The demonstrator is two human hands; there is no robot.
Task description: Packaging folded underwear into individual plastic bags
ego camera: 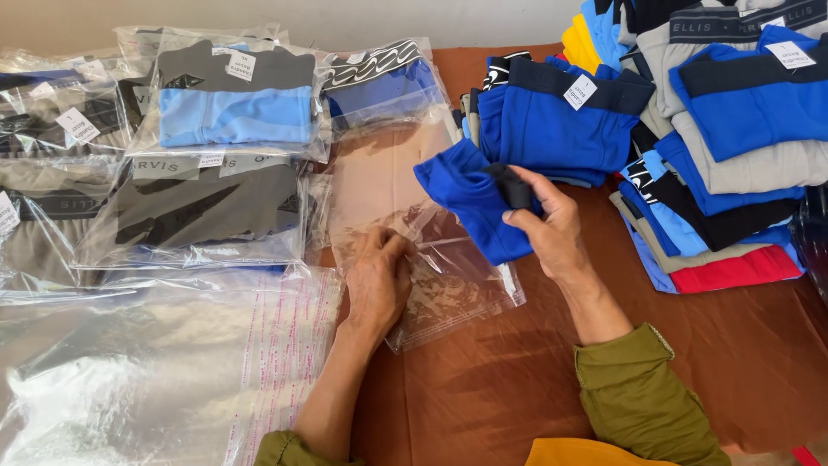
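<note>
My right hand grips a folded blue garment with a black waistband, holding it just above the table. My left hand rests on an empty clear plastic bag that lies flat on the brown tablecloth, fingers curled at the bag's left edge. The garment's lower corner hangs over the bag's upper part. Both arms wear olive green sleeves.
Bagged folded garments lie at the left, with a stack of empty clear bags in front of them. Piles of unbagged folded garments in blue, grey, black, red and yellow fill the right. The brown tablecloth shows near me.
</note>
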